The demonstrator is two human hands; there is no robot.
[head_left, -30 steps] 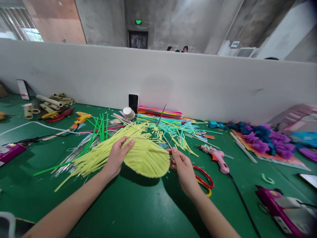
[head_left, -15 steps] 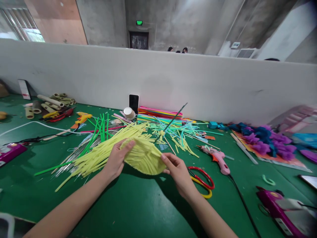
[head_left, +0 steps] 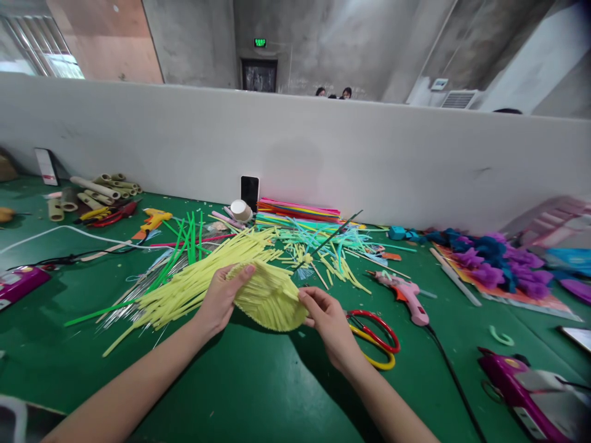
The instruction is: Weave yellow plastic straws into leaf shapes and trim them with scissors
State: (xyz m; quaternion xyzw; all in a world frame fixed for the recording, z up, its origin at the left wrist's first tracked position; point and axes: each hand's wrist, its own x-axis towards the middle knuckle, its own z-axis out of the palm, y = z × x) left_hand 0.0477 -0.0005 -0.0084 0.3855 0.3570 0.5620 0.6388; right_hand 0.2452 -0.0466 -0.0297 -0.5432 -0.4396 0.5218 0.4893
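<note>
We see a pale yellow, leaf-shaped piece in the middle, held tilted above the green table. It is made of many fuzzy strips set side by side. The left hand grips its left edge, with the thumb on the near face and the other fingers mostly hidden behind. The right hand pinches its right end narrowly between thumb and forefinger. Behind the piece we notice a thin dark rod, leaning to the right; we cannot tell if the two are joined. Just beside the right hand lie scissors with red and yellow handles, and further right a pink glue gun. Loose yellow strips spread near the left hand. Farther back, a white cup is beside an upright phone.
</note>
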